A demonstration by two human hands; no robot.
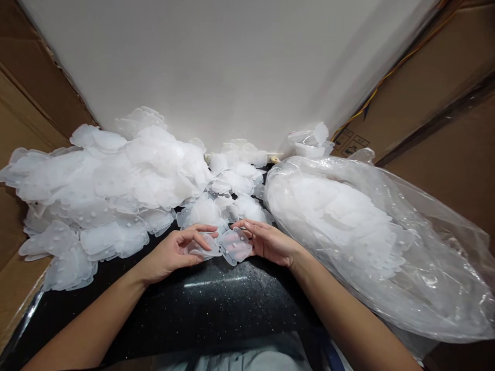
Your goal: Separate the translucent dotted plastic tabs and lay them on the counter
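My left hand (176, 252) is curled round a translucent white plastic piece (204, 248) with small bumps, just above the black speckled tabletop (216, 304). My right hand (268, 241) holds a second, similar plastic piece (235, 246) by its right edge, fingers closed on it. The two pieces meet at the middle between my hands. Behind my hands lies a large heap of the same translucent pieces (116, 180), spreading to the left.
A big clear plastic bag (367, 232) stuffed with the same pieces lies at the right. Cardboard boxes (436, 87) stand at the right and left. A white wall (232, 67) rises behind the heap. A small tub (311, 144) sits at the back.
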